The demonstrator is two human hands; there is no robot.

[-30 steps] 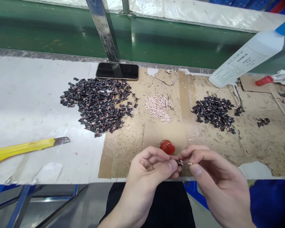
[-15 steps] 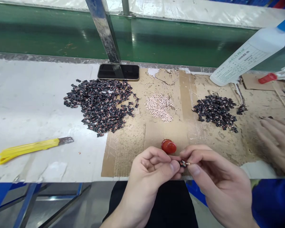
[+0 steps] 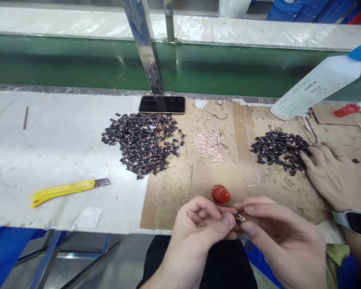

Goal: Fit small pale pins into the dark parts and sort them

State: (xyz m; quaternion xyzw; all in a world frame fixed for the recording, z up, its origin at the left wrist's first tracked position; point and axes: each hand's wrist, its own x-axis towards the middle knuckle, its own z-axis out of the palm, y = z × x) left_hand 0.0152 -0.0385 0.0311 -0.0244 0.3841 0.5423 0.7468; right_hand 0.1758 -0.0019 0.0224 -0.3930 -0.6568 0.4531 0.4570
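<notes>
My left hand (image 3: 201, 226) is closed, pinching a small black part (image 3: 238, 218) with bits of metal at its end between thumb and fingers. My right hand (image 3: 284, 233) meets it from the right, thumb and fingers curled close around that end; whatever tiny piece they pinch is too small to make out. Just beyond my fingertips sits a small red glossy cap or dish (image 3: 221, 194). Farther back lie a heap of tiny copper-coloured pieces (image 3: 209, 145), a large pile of similar black parts (image 3: 144, 140) on the left and a smaller black pile (image 3: 278, 148) on the right.
A yellow utility knife (image 3: 64, 190) lies at left. A phone (image 3: 161, 105) rests against a metal post (image 3: 150, 60). A tilted white bottle (image 3: 317, 86) and a red-tipped item (image 3: 347, 110) are back right. Another person's hand (image 3: 333, 172) touches the right pile.
The view has shifted, so the table sits lower and farther right. The other person's hand has moved in to the right pile. My hands stay together at the small black part.
</notes>
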